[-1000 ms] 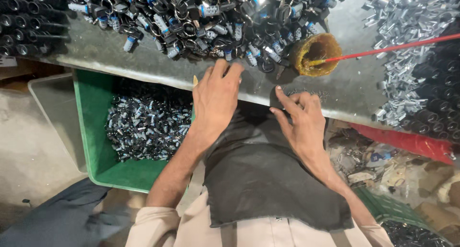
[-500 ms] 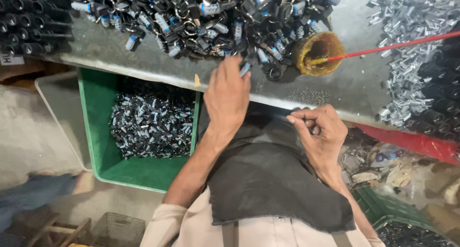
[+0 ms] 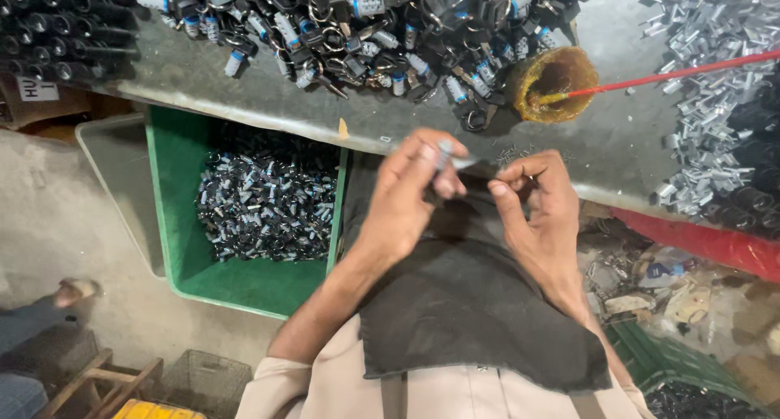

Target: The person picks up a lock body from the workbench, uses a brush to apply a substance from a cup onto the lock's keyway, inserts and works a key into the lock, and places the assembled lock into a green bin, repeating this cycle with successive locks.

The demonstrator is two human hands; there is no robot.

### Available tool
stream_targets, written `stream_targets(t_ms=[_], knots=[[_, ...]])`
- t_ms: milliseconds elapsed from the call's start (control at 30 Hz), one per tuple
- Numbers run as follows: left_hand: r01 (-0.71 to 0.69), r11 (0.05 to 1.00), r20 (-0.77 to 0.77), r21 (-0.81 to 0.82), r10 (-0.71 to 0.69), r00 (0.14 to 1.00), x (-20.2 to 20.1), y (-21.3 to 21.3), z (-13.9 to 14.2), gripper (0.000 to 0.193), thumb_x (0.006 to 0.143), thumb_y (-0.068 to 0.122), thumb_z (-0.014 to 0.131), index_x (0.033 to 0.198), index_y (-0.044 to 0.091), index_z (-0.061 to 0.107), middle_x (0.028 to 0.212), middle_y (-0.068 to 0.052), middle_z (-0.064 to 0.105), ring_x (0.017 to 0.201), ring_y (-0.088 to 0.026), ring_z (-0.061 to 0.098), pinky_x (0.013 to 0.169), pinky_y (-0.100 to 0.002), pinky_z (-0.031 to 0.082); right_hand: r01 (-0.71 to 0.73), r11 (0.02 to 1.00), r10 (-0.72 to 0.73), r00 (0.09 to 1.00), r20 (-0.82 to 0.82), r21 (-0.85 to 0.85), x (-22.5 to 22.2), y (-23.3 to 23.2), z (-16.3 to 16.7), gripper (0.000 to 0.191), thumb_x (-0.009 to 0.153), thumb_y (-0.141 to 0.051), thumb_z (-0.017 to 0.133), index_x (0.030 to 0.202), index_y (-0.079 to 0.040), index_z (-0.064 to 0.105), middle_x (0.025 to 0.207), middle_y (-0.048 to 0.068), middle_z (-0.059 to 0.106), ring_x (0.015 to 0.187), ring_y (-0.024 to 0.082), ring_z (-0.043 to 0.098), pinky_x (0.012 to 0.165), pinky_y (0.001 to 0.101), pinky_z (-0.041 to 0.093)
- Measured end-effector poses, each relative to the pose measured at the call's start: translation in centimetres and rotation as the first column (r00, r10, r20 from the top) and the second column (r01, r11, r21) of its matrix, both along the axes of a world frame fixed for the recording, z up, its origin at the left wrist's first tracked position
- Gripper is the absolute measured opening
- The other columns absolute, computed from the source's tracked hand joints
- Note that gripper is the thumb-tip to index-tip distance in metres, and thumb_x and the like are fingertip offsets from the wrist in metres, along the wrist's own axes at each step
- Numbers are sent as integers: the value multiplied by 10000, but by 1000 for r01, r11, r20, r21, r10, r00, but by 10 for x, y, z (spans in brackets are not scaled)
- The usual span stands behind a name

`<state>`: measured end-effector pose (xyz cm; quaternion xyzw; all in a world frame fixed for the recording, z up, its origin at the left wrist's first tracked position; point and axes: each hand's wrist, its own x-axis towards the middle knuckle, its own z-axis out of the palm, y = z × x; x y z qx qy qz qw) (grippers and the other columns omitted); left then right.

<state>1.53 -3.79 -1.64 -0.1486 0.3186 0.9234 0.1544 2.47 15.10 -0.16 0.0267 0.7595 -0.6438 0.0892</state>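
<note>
My left hand [image 3: 410,193] pinches a small metal cylinder [image 3: 446,152] at its fingertips; my right hand [image 3: 538,204] curls narrow beside it, over dark cloth [image 3: 471,305].

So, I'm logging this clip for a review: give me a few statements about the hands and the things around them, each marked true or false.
1. The left hand pinches a small metal part at its fingertips. True.
2. The right hand rests flat on the table. False: it is raised beside the left, fingers curled.
3. The green bin holds small dark and silvery parts. True.
4. The round rusty cup lies in the green bin. False: it sits on the grey table, with a red stick in it.
</note>
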Motion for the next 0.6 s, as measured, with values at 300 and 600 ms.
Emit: stream_targets(t_ms=[300, 600], knots=[[76, 982, 126, 171, -99, 987, 23, 27, 4, 254, 1086, 156, 626, 1314, 69, 556, 1106, -15, 606, 909, -78, 562, 786, -259, 504, 97, 969, -98, 995, 4, -227, -1, -7, 4, 163, 945, 173, 694, 1028, 45, 637, 1131, 106, 609, 996, 149, 677, 894, 266, 597], [154, 986, 122, 60, -161, 979, 25, 21, 2, 274, 1071, 190, 641, 1302, 51, 597, 1041, -12, 633, 815, -81, 568, 722, -248, 508, 108, 952, -111, 994, 7, -286, 8, -5, -1, 168, 981, 155, 717, 1037, 32, 618, 1083, 91, 593, 1013, 154, 674, 905, 265, 598]])
